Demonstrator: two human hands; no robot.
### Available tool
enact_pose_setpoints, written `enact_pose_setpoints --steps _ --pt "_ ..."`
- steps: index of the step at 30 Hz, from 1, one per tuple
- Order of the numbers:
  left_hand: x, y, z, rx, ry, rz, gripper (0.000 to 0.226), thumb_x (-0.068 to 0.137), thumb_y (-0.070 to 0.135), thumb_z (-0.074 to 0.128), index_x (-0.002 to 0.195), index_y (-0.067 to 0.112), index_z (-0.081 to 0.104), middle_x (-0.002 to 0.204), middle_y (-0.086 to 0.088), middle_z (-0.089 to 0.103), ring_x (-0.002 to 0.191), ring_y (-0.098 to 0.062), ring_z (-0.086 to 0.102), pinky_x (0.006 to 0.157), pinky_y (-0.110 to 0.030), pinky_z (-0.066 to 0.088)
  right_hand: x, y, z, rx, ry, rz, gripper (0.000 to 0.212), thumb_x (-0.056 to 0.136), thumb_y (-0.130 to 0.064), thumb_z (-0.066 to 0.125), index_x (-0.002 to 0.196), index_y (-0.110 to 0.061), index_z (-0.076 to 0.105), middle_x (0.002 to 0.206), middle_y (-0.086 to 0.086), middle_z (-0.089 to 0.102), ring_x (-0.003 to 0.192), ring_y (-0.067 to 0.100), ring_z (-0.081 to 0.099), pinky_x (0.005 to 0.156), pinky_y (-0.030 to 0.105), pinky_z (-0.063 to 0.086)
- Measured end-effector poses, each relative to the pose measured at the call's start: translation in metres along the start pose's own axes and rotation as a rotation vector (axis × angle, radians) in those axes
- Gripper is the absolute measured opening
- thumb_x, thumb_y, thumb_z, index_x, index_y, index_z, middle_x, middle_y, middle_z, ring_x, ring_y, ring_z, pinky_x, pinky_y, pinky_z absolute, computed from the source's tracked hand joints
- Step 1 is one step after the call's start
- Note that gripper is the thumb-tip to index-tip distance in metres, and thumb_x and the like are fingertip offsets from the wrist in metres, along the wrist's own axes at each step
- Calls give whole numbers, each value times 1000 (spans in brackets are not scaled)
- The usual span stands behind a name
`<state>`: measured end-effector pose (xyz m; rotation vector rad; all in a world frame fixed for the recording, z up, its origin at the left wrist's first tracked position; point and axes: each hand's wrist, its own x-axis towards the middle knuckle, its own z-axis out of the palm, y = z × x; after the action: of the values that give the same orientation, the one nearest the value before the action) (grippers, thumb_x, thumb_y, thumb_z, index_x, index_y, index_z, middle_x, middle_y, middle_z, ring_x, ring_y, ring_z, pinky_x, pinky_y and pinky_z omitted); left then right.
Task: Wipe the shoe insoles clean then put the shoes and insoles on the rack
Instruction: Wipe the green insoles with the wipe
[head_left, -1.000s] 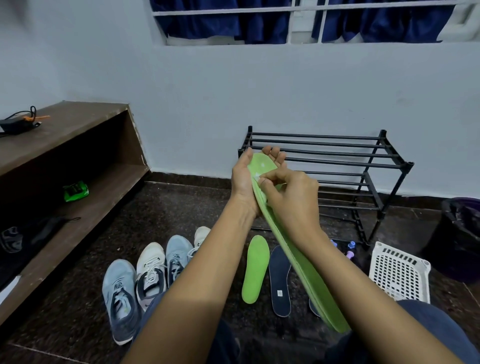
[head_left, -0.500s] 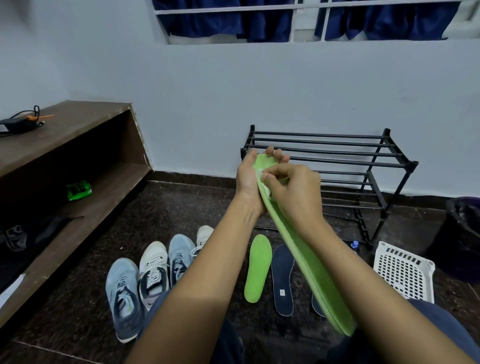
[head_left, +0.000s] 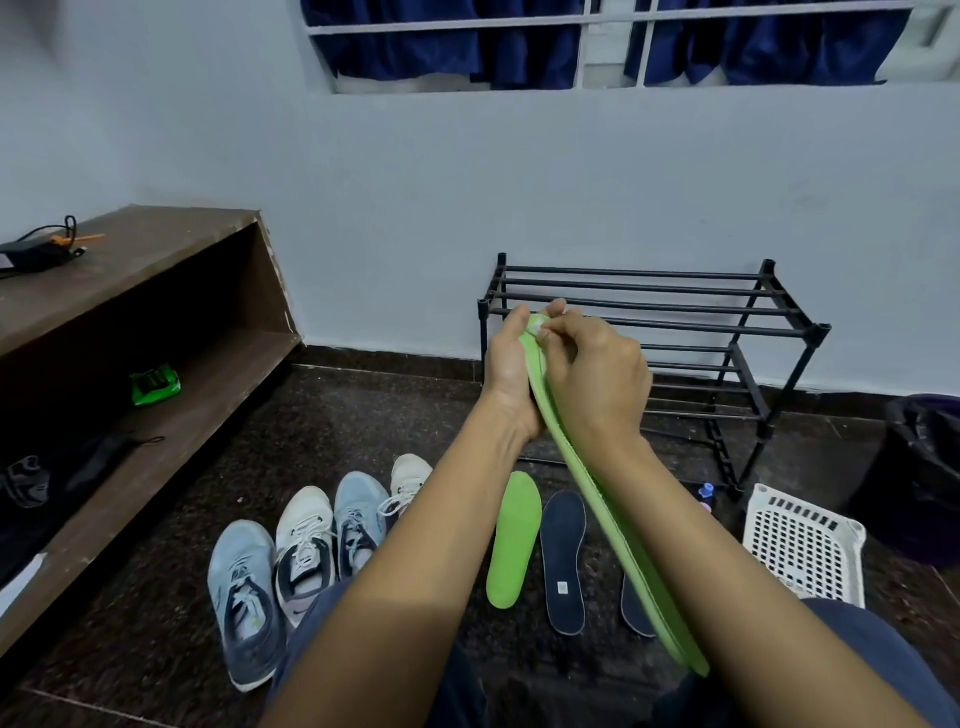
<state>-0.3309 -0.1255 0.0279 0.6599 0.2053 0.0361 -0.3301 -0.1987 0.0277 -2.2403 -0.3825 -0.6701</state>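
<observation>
Braces green insole (head_left: 613, 514) edge-up over the lap with left hand (head_left: 511, 374), fingers (head_left: 556, 307) curled behind its toe end as backing against rubbing. Pinches white wipe (head_left: 535, 327) in right hand (head_left: 597, 384) fingers at that toe. Shoes (head_left: 306, 540) and other insoles (head_left: 514, 540) on floor (head_left: 363, 415) near rack (head_left: 727, 322), unplaced.

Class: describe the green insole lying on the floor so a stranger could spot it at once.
Find the black metal shoe rack against the pale wall. On the dark floor before it lie flat insoles; the bright green foam insole is leftmost, beside a navy insole. It is the only green one lying down; the other green insole is held up.
</observation>
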Motion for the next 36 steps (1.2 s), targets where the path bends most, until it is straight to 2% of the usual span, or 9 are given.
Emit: enact_pose_setpoints --steps 3,7,11,16,19,24,26,31,36 --pt "2 7 -3 -48 14 42 42 103 38 31 82 10 55 74 -4 61 74 -18 61 74 -30 50 1 3 -3 188 -148 69 15 85 -29 65 96 -24 74 88 5 72 85 25 66 77 37 52" --pt "5 16 -6 -83 34 86 41 102 37 32 82 9 55 74 -6 60 76 -20 59 80 -32 46 -8 4 -9 291 -268 62 6 81 -25 71 85 -24 76 72 -4 70 70 10 63 70 24 48" --pt "2 11 -3 -100 22 85 40 102 37 33 82 10 56 77 -5 60 74 -19 58 75 -30 46 -8 4 -5 240 -174 98 10 82 -32 67 87 -27 75 76 -3 71 75 18 65 69 31 51" --pt "-1 -3 0 4 34 9 38 102 41 36 86 15 59 76 -3 64 64 -15 64 61 -24 53 3 -1 -1 -136 -54 22 23 93 -36 54 109 -27 68 100 4 69 93 30 62 66 34 41" --pt "-1 1 -1 -9 41 25 36 102 38 37 86 15 59 77 -3 64 64 -15 64 62 -25 54 5 0 4 -11 -49 17 20 91 -33 57 104 -25 70 98 3 70 89 28 64 69 34 46" --pt "1 14 -5 -79 59 96 38 103 36 33 82 12 53 75 -3 58 75 -18 57 73 -28 47 1 3 -6 309 -308 55 9 81 -22 71 88 -20 76 73 -4 69 60 -6 58 59 6 39" --pt "2 18 -6 -85 50 95 38 102 36 34 82 11 54 75 -4 60 76 -19 58 76 -29 46 -4 6 -10 353 -356 56 6 80 -21 73 85 -19 76 67 -8 66 55 -10 55 57 4 38" --pt "-3 10 -3 -36 20 53 39 102 38 35 85 11 57 79 -4 61 77 -19 59 74 -30 49 -7 7 -8 195 -234 81 8 81 -35 69 87 -32 73 76 -9 69 76 13 63 66 29 49" --pt "-5 3 -3 63 30 29 42 103 39 33 87 11 61 82 -3 66 73 -16 61 71 -29 51 -1 5 -5 -95 -92 -30 20 90 -39 58 104 -32 69 94 0 71 91 29 64 65 32 38"
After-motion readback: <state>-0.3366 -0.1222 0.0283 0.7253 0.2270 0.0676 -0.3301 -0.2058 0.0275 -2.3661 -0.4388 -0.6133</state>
